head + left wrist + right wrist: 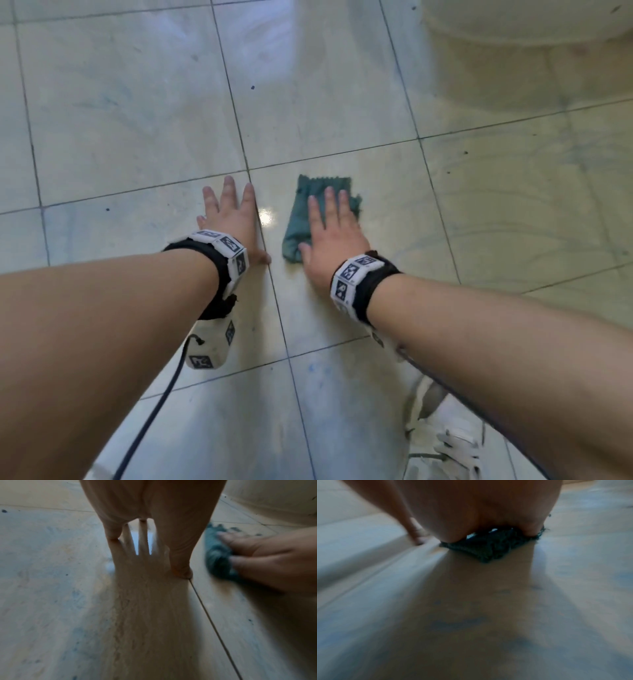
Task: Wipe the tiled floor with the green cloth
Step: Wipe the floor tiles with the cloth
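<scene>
A green cloth (310,212) lies bunched on the pale tiled floor (137,120). My right hand (330,233) lies flat on top of it with straight fingers, pressing it down; the cloth's frayed far edge and left side stick out from under the palm. The left wrist view shows the same cloth (217,555) under my right hand (267,558), blurred. In the right wrist view the cloth (489,546) sits dark beneath my palm (471,511). My left hand (233,219) rests flat on the bare tile just left of the cloth, fingers spread; its fingers (113,531) touch the floor.
Dark grout lines (239,137) cross the floor, and small dark specks (252,87) dot the tiles. A pale rounded object (531,24) stands at the far right. My white laced shoe (448,442) is at the bottom right. A black cable (150,418) trails from my left wrist.
</scene>
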The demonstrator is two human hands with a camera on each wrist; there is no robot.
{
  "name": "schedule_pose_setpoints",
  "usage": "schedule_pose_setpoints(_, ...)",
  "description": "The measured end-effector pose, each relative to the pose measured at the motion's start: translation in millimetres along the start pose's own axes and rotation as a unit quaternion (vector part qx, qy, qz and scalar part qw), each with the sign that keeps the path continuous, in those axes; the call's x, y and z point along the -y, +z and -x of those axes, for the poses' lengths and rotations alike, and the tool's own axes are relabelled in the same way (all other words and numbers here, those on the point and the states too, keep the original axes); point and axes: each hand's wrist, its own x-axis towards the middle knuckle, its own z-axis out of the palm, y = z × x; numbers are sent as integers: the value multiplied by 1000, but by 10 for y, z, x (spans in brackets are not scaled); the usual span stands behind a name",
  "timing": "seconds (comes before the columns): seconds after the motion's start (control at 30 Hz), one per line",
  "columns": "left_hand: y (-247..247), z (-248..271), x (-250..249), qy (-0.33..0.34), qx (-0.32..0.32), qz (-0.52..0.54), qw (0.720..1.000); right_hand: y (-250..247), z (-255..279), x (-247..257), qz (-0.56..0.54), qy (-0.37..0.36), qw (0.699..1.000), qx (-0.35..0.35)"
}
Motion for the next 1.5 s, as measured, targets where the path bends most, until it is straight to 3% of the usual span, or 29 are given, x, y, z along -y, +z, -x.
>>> schedule_pose_setpoints(0.07, 26, -7, 12, 0, -11, 6, 1000, 80, 111, 288, 10, -67, 998, 20)
schedule_pose_setpoints(0.2, 48, 9, 29, 7, -17, 3, 1000, 30, -16, 189, 32, -95, 995, -6)
schedule_pose_setpoints(0.33, 34, 43, 40, 6, -8, 4, 1000, -184, -357, -320, 8, 54, 997, -56)
schedule_pose_setpoints(0.43, 49, 40, 38, 12, -11, 10, 1000, -276, -395, -697, -32, 190, 980, -44)
schedule_pose_setpoints(0.53, 53, 39, 56, 16, -11, 10, 1000, -135, -303, -671, -45, 230, 972, -38)
schedule_pose_setpoints(0.67, 43, 51, 65, 25, -9, 1, 1000, 190, 8, -64, 20, 96, 995, -34)
schedule_pose_setpoints(0.77, 65, 40, 66, 24, -24, 1, 999, 307, 256, 397, -2, -23, 1000, -4)
schedule_pose_setpoints(0.9, 92, 42, 84, 29, -31, -5, 999, 305, 236, 348, 15, -74, 997, -23)
schedule_pose_setpoints(0.97, 82, 53, 96, 34, -23, -4, 999, 252, -3, 109, 29, -43, 998, -42)
schedule_pose_setpoints(1.07, 75, 96, 96, 36, -15, -10, 999, 124, -264, -347, 30, 78, 995, -58)
schedule_pose_setpoints(1.2, 152, 190, 86, 39, -21, 5, 999, 25, -14, -885, -32, 255, 966, -36)
schedule_pose_setpoints(1.3, 186, 246, 96, 40, -21, 8, 999, 88, 205, -733, -78, 297, 952, -13)
schedule_pose_setpoints(1.37, 187, 248, 116, 46, -19, 3, 999, 199, 265, -467, -69, 253, 965, -7)
schedule_pose_setpoints(1.5, 225, 224, 173, 63, -13, -20, 998, 335, 344, 226, 11, 39, 999, -7)
